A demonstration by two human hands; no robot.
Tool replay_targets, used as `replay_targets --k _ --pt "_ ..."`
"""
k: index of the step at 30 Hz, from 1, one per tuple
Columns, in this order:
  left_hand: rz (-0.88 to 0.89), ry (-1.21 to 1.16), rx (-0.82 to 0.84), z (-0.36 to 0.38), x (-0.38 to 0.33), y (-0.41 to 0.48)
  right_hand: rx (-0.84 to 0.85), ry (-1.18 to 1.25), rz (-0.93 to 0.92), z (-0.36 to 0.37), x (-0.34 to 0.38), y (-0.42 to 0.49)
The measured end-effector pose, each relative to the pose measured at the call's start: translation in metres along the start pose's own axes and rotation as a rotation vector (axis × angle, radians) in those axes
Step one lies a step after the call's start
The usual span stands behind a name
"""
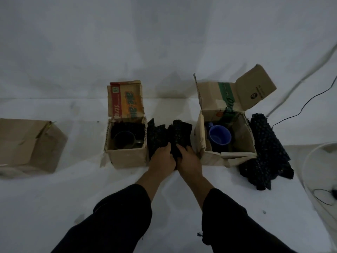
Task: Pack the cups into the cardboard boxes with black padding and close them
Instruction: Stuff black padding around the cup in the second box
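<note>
Black padding [171,136] is gripped by the left hand [161,157] and right hand [188,158], fingers curled into it, between the middle box [127,157] (dark cup [125,140] inside) and the right box [215,157], where a blue cup [219,135] is seen. Next, it probably must be tucked around a cup.

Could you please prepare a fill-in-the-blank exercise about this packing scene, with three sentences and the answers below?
The ceramic cup inside the open cardboard box with green print is ____ in colour.
The left hand and the right hand grip black bubbled padding ____ that box and the open red-and-orange printed cardboard box.
The plain brown cardboard box at the far left is ____.
Answers: blue; between; closed.
</note>
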State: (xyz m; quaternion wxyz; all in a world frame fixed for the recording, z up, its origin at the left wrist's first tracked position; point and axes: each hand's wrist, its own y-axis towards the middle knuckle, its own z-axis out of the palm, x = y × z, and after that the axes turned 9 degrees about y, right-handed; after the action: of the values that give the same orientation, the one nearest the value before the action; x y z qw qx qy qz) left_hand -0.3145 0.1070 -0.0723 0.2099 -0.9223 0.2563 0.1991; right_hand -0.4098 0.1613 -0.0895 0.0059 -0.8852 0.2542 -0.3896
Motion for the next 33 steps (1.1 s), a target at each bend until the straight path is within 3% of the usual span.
replay_targets --k 3,10,15,21,33 --pt "-0.081 0.008 -0.074 -0.003 -0.004 0.003 -0.065 0.030 -0.063 -0.003 0.005 -0.002" --pt "-0.249 -0.436 0.053 -0.022 -0.018 0.007 -0.094 0.139 -0.125 -0.010 0.023 -0.006" --pt "-0.323 -0.653 0.025 -0.034 -0.026 0.005 -0.077 0.370 -0.059 -0.023 0.037 -0.014" --pt "-0.389 -0.925 0.001 -0.048 -0.032 -0.002 -0.208 0.627 0.033 -0.037 0.059 -0.009" --pt "-0.430 -0.941 -0.025 -0.079 -0.028 -0.014 -0.089 1.122 0.297 -0.061 0.078 0.019"
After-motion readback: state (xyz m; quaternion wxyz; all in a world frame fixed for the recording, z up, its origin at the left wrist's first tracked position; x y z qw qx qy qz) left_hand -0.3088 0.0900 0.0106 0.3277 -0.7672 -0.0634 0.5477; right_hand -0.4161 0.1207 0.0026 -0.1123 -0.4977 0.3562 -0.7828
